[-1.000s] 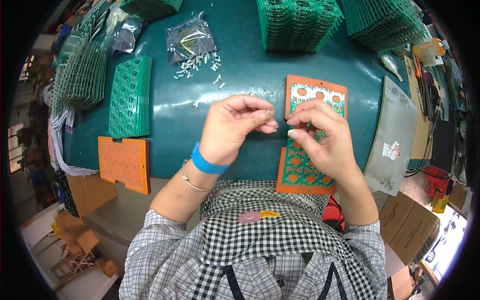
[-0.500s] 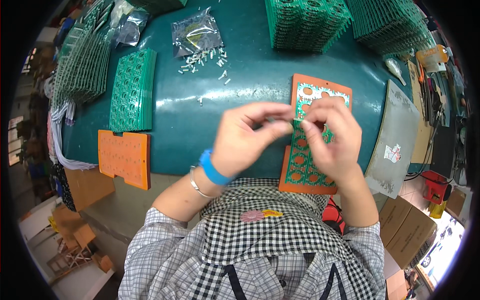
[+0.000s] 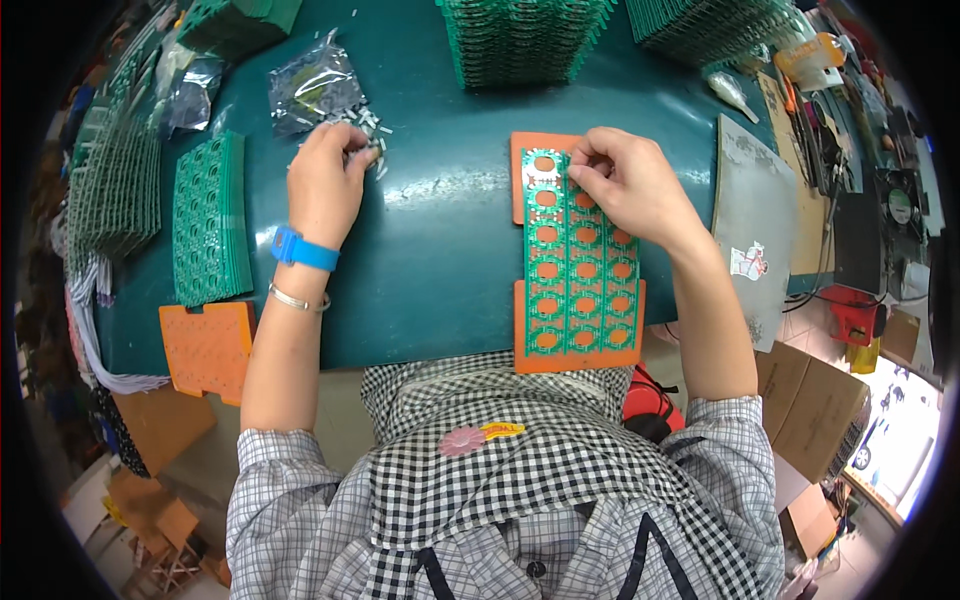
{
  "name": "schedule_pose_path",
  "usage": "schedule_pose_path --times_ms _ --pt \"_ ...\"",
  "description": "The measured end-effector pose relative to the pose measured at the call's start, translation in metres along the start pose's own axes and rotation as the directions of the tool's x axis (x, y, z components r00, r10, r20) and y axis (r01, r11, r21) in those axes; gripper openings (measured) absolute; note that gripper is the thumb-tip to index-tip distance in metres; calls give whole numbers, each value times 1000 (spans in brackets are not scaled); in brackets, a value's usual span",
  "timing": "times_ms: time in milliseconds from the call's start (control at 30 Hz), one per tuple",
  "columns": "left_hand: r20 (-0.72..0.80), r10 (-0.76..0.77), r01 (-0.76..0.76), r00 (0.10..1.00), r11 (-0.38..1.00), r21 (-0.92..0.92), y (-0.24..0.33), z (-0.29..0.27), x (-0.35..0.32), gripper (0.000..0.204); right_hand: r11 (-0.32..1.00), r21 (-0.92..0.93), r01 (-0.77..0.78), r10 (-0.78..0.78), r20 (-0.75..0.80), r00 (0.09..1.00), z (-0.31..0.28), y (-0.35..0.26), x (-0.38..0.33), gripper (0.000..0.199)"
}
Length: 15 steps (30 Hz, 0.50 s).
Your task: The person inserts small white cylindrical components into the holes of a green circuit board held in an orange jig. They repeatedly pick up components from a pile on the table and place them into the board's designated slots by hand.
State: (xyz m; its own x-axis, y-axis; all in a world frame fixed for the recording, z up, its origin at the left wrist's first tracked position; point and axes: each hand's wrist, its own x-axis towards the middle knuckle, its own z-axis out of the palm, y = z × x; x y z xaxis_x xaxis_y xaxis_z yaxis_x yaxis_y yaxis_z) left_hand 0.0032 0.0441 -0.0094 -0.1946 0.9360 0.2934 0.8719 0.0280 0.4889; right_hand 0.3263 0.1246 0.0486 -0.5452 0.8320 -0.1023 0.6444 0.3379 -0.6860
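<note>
A green circuit board panel (image 3: 567, 272) with rows of large holes lies on an orange fixture plate (image 3: 580, 362) at the table's front edge. At the panel's upper right part, my right hand (image 3: 632, 190) is closed, thumb and fingertips pinched together; whatever is between them is too small to make out. My left hand (image 3: 325, 185) reaches to a scatter of small white parts (image 3: 369, 122) beside a dark plastic bag (image 3: 305, 92). Its thumb and fingers are pinched together over the near parts, and what they hold is hidden.
A stack of green panels (image 3: 210, 218) stands at left, above another orange plate (image 3: 208, 345). Taller panel stacks (image 3: 525, 45) rise along the far edge. A grey sheet (image 3: 752, 230) lies at right, near hand tools (image 3: 815, 145). White wires (image 3: 95, 340) hang off the left edge.
My hands were together over the panel. Now the left has gone left and away to the small white parts, while the right stays at the panel, nearer its far end. The view has shifted.
</note>
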Motion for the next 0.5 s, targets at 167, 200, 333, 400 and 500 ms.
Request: schedule_pose_path --times_ms 167,200,333,400,500 --pt "52 112 -113 992 993 21 36 -17 -14 13 996 20 92 -92 -30 995 3 -1 -2 12" --pt "14 175 -176 984 982 67 42 -20 -18 13 993 55 106 -105 -16 994 3 -7 -3 12" --pt "123 141 -76 982 903 -423 97 -22 -27 12 959 154 238 -239 -11 971 8 -19 -14 9" --pt "252 117 37 961 846 -532 119 -15 -31 15 937 168 308 -309 -16 951 11 -23 -19 9" --pt "361 67 207 930 717 -666 126 -5 -40 10 924 163 346 -349 -9 937 11 -30 -26 7"
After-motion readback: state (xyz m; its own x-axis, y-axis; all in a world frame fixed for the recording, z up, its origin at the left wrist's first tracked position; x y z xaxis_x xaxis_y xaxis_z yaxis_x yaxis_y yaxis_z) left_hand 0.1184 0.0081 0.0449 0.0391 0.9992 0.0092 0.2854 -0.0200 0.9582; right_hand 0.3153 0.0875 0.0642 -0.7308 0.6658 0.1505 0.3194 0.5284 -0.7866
